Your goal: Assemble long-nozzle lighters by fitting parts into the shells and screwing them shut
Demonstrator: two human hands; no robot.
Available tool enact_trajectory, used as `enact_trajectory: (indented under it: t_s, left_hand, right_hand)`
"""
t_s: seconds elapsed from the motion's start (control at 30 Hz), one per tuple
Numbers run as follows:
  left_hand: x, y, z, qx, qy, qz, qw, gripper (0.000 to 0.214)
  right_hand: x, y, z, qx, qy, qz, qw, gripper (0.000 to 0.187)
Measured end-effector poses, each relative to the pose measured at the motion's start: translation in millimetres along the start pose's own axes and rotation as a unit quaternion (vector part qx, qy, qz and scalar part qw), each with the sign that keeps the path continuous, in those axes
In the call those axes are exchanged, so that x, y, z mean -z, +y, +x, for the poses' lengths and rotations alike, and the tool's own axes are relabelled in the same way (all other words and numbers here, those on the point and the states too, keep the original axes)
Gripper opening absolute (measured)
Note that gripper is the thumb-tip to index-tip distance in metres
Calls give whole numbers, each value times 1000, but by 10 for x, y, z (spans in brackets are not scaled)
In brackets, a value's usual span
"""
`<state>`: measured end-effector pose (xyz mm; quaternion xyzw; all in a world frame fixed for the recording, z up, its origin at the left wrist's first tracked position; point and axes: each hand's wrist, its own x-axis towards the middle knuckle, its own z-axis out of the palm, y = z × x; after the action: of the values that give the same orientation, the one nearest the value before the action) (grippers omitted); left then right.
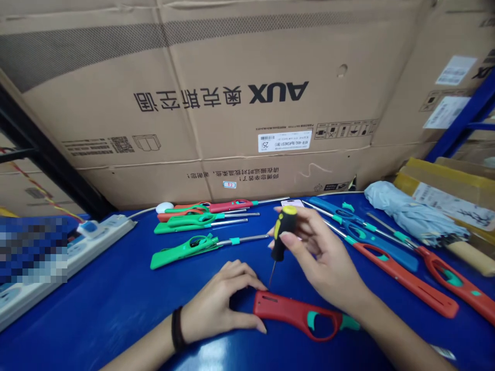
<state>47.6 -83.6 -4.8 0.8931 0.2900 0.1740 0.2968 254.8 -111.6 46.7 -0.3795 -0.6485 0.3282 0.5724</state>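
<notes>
My right hand (325,252) is closed around the black and yellow handle of a screwdriver (284,232). Its thin shaft points down and its tip is close to the far edge of a red gas lighter (286,308), near the butt end. That lighter lies on the blue tabletop with its green trigger and guard loop to the right; my right forearm hides what lies beyond. My left hand (220,299) pinches the lighter's left end between thumb and fingers. Just beyond the left hand is a green lighter (185,251) with a metal rod.
Several green and red lighters (185,221) are grouped at the back left. Blue and red lighters (406,278) lie on the right, near a folded light-blue umbrella (413,211) and a yellow-taped box (444,190). A power strip (93,247) runs along the left; a large cardboard sheet (216,51) stands behind.
</notes>
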Motion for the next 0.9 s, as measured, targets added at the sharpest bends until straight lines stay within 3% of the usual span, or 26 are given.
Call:
enact_trajectory:
  t_s: [0.2,0.9]
  left_hand:
    - [-14,-30,-20,-18,-2,16,1000,50]
    - [-28,-49,-23,-33,7,20,999,49]
  right_hand:
    - [-124,50,-112,2,-83,-12,996,29]
    - [-106,63,-136,19,-102,-14,995,32]
